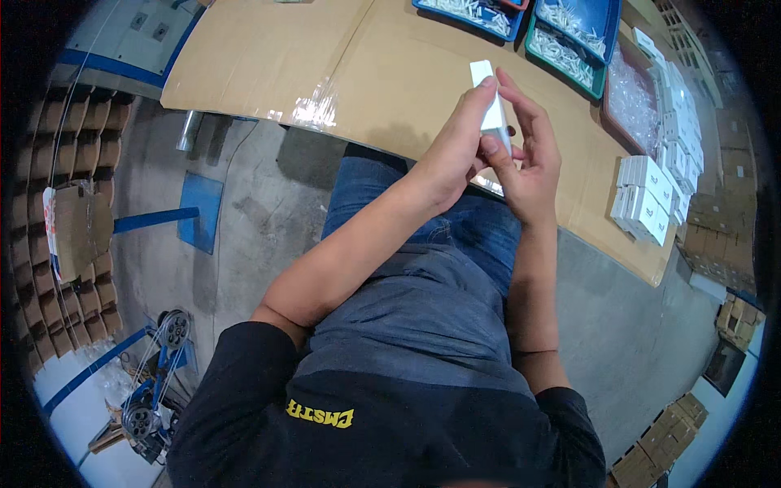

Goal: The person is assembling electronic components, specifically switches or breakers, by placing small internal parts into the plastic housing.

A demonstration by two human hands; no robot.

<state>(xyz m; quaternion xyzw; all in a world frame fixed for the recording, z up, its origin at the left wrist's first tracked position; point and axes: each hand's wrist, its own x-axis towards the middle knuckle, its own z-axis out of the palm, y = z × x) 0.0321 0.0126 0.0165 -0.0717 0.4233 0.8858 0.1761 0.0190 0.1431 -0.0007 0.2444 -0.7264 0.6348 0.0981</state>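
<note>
Above the near edge of the cardboard-covered table point(390, 89), my two hands hold a slim white box point(488, 110) between them. My left hand point(455, 146) is closed round it from the left, its thumb lying along the upper part. From the right, my right hand point(533, 167) grips the lower end, thumb pressed on its near side and fingers curled behind. The box tilts, its upper end pointing away from me. My fingers and palms cover much of its lower part, so I cannot tell whether that end is open.
At the far side stand a blue tray point(512, 31), another blue tray point(608, 50) and a green tray point(600, 85), holding small white pieces. A brown tray point(607, 122) holds clear plastic bags. White boxes point(647, 199) are stacked on the right. A pulley machine point(159, 366) stands lower left.
</note>
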